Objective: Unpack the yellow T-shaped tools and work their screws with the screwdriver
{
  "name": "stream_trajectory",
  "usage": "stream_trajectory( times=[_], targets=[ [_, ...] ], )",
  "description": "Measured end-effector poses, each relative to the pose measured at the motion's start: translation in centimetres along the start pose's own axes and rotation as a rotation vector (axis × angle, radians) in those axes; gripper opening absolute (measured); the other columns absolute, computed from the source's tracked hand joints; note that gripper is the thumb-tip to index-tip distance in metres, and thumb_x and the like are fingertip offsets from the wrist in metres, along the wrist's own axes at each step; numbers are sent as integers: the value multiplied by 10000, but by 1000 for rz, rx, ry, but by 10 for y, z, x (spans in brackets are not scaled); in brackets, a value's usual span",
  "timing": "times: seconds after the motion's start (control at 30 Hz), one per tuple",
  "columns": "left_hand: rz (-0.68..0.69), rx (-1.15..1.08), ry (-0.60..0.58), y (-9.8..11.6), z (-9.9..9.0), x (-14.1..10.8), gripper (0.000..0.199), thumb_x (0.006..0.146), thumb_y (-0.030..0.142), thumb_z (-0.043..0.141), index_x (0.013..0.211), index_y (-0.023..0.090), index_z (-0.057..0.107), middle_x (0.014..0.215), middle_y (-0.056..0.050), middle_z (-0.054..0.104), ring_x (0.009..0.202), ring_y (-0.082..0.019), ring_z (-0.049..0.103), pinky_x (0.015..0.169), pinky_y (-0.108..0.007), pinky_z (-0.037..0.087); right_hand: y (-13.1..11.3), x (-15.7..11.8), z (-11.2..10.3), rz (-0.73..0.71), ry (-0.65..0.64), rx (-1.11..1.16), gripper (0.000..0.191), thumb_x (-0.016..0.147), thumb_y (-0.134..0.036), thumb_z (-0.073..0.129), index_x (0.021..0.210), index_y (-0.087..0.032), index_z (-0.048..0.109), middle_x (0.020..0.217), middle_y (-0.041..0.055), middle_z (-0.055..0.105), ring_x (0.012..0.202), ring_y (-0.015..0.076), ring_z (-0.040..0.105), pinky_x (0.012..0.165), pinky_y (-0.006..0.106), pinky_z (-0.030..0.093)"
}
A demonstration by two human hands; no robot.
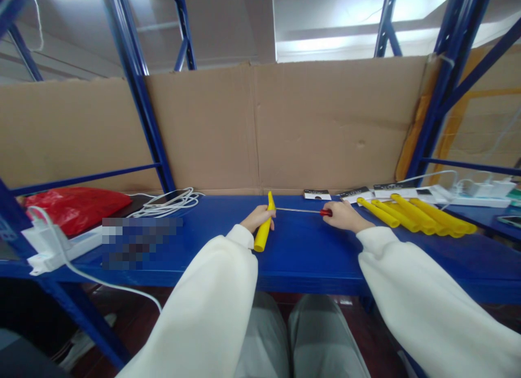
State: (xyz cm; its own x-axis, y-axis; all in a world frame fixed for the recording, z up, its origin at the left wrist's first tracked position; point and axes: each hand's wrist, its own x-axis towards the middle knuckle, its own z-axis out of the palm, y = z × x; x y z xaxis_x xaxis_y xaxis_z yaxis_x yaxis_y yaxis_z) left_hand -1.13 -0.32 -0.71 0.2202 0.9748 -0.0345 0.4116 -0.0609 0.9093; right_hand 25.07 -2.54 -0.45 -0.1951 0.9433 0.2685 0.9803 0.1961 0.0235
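Observation:
My left hand (257, 219) is wrapped round a yellow tapered tube (262, 235), tilted with its wide end toward me. A screwdriver (299, 210) with a long thin metal shaft and a red handle lies level, its handle gripped by my right hand (340, 215). The shaft runs left to the tube; whether its tip touches or enters the tube cannot be made out. To the right of my right hand, several more yellow tubes (423, 215) lie side by side on the blue table (309, 253).
Black-and-white boxes (317, 194) stand along the back edge near a cardboard panel (325, 128). On the left are a red plastic bag (77, 207), coiled white cables (171, 203) and a power strip (81, 245). Blue metal posts (140, 95) rise at both sides.

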Motion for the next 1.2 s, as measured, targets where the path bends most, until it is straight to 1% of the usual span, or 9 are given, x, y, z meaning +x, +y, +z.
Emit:
stream_trajectory(
  times=[0.13, 0.33, 0.5, 0.57, 0.63, 0.8, 0.93, 1.07, 1.2],
  targets=[
    [-5, -8, -9, 2, 0, -2, 92, 776, 92, 508, 831, 161, 536, 408, 4, 568, 428, -156, 555, 489, -218, 360, 3, 0, 1, -28, 16, -40, 99, 808, -177, 541, 853, -192, 628, 972, 90, 746, 955, 257, 674, 836, 337, 375],
    [9, -34, -16, -1, -2, 0, 81, 765, 92, 511, 792, 162, 543, 423, -2, 576, 432, -153, 549, 502, -226, 385, 2, -1, 0, -22, 35, -83, 136, 838, -199, 530, 921, -191, 637, 840, 84, 734, 855, 246, 677, 766, 315, 395],
    [2, -57, -19, -6, -4, 6, 69, 747, 106, 542, 746, 175, 547, 432, 9, 568, 445, -154, 563, 503, -230, 401, 0, -2, -1, -22, 6, -44, 153, 843, -214, 519, 883, -193, 666, 892, 87, 748, 914, 256, 684, 862, 345, 399],
    [-5, -61, -20, -6, -5, 7, 63, 739, 117, 564, 734, 178, 550, 434, 13, 560, 448, -158, 567, 497, -233, 401, 1, -1, 0, -19, 6, -39, 140, 836, -220, 528, 855, -193, 664, 931, 90, 749, 931, 257, 684, 867, 349, 399],
    [-1, -60, -23, -6, -6, 7, 58, 735, 122, 576, 729, 175, 554, 436, 14, 555, 446, -157, 564, 495, -236, 401, 3, -1, 1, -25, 17, -38, 115, 821, -219, 548, 848, -195, 657, 939, 89, 745, 919, 253, 682, 828, 336, 406],
    [39, -71, -48, -4, -5, 2, 54, 752, 112, 558, 772, 161, 572, 456, 17, 563, 448, -143, 551, 499, -229, 398, 6, 1, 4, 10, 22, -51, 136, 827, -231, 559, 920, -196, 652, 851, 88, 734, 808, 235, 673, 688, 293, 403],
    [3, -38, -17, -2, -4, 2, 92, 765, 79, 524, 755, 165, 554, 445, 25, 541, 434, -136, 535, 493, -229, 394, 6, 1, 3, 11, 9, -55, 172, 858, -273, 519, 899, -190, 664, 847, 99, 739, 845, 262, 673, 762, 332, 409],
    [9, -26, -7, -2, -3, 4, 92, 761, 76, 544, 745, 167, 546, 454, 30, 535, 436, -133, 530, 493, -227, 399, 6, 1, 2, 0, 2, -21, 153, 828, -257, 528, 848, -195, 666, 916, 89, 747, 898, 265, 671, 845, 368, 389],
    [13, 6, -3, -2, -3, 4, 109, 768, 65, 525, 726, 164, 542, 445, 35, 515, 437, -129, 524, 503, -231, 412, 6, 1, 3, 31, 0, -43, 149, 823, -249, 552, 913, -189, 655, 899, 94, 736, 857, 251, 671, 779, 330, 396]
  ],
)
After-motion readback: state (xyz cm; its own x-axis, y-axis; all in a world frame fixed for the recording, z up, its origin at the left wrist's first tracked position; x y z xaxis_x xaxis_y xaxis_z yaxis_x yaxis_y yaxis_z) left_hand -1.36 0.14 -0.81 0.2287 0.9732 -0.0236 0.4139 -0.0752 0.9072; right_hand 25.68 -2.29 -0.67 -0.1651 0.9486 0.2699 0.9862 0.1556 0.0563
